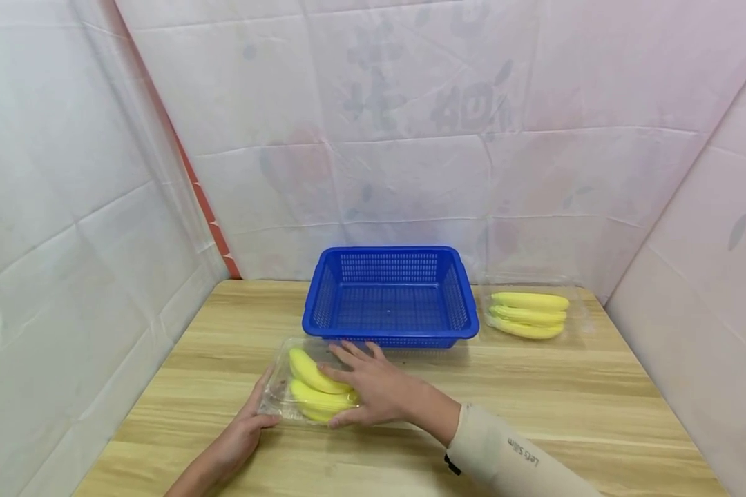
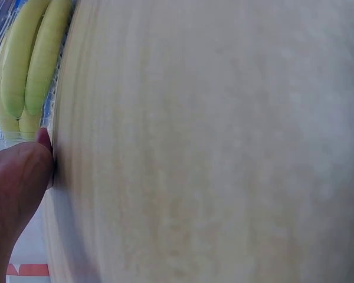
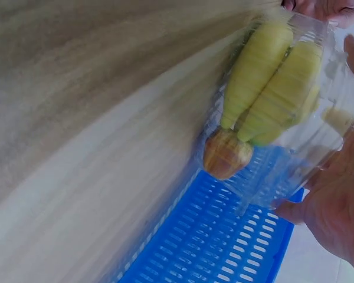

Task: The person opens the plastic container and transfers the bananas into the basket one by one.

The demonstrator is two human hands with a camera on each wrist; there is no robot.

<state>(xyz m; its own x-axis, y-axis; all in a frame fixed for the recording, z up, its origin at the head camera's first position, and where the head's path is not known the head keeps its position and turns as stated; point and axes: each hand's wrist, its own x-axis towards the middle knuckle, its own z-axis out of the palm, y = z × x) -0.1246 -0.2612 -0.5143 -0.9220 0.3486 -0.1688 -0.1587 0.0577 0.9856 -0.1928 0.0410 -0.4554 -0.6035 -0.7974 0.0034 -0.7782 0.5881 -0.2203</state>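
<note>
A clear plastic clamshell box (image 1: 278, 388) lies on the table in front of the basket. Yellow bananas (image 1: 318, 400) are inside it. A round red-and-yellow fruit (image 3: 226, 154) also shows in the box in the right wrist view; the right hand covers that end in the head view. My left hand (image 1: 242, 431) grips the box's left end, thumb at the near corner and fingers along the side. Across the lid's right part, my right hand (image 1: 373, 386) rests with fingers spread and fairly straight. Whether the lid is fully closed, I cannot tell.
Just behind the box stands a blue plastic basket (image 1: 390, 338) with nothing in it. Another clear box (image 1: 581, 319) with several bananas (image 1: 528, 315) lies at the table's back right. White sheeting (image 1: 404, 186) walls in the wooden table (image 1: 566, 414) at the back and sides.
</note>
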